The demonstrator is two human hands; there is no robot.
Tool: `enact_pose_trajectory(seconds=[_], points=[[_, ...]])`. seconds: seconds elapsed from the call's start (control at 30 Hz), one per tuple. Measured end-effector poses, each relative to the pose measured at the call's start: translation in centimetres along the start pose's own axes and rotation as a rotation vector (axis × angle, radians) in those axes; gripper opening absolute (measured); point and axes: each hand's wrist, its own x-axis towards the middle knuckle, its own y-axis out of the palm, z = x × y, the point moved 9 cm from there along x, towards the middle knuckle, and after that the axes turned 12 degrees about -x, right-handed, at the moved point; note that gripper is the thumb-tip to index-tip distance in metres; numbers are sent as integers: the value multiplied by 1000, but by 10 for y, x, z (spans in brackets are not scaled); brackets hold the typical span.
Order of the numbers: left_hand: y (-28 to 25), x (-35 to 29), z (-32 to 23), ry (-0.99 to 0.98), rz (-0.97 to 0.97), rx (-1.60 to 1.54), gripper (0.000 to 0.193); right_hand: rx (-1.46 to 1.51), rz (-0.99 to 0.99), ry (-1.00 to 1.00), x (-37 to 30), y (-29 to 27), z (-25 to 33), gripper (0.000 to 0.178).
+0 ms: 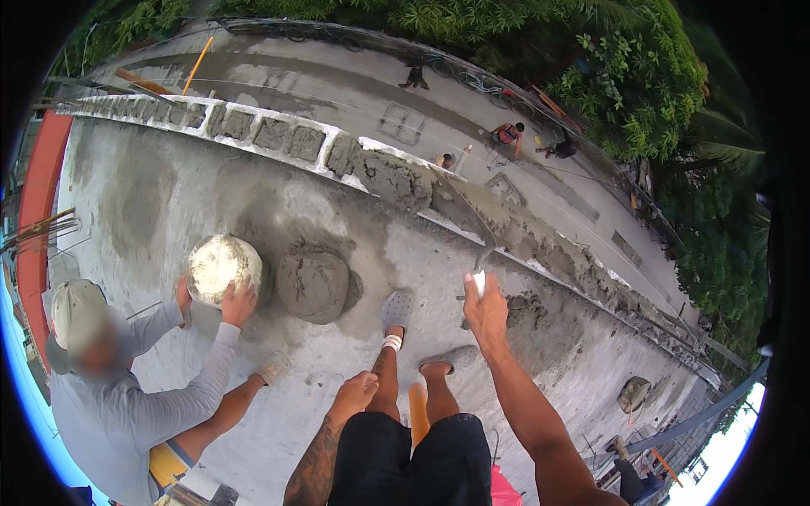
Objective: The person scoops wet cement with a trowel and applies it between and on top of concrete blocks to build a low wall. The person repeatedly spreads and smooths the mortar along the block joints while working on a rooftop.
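Note:
My right hand (485, 314) is closed around the white handle of a trowel (479, 284). Its thin neck bends up toward the wall, and the blade lies against the wet mortar (540, 238) along the top of a hollow-block wall (333, 150). Near my left knee, my left hand (356, 395) is curled into a loose fist with nothing visible in it. To the left, a co-worker in a grey long-sleeved shirt (160, 401) has both hands on a round, pale, mortar-smeared bucket (224, 268). Beside it sits a rounded heap of wet mortar (312, 282).
My feet in grey clogs (396, 309) stand on the concrete slab (337, 354). Loose mortar (527, 310) lies at the wall's foot, right of my hand. Beyond the wall, a lower road (337, 88) holds several people. A red beam (44, 194) rises far left.

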Motion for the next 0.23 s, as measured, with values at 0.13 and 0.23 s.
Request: enact_pose_trajectory(seconds=[0.13,0.23], points=[[-2,11,-13,22,2,21,30,76,95,-60,-21,86,18,41],[13,23,-33,52,44,-33,29,-73,189,-211,12,154,41,47]])
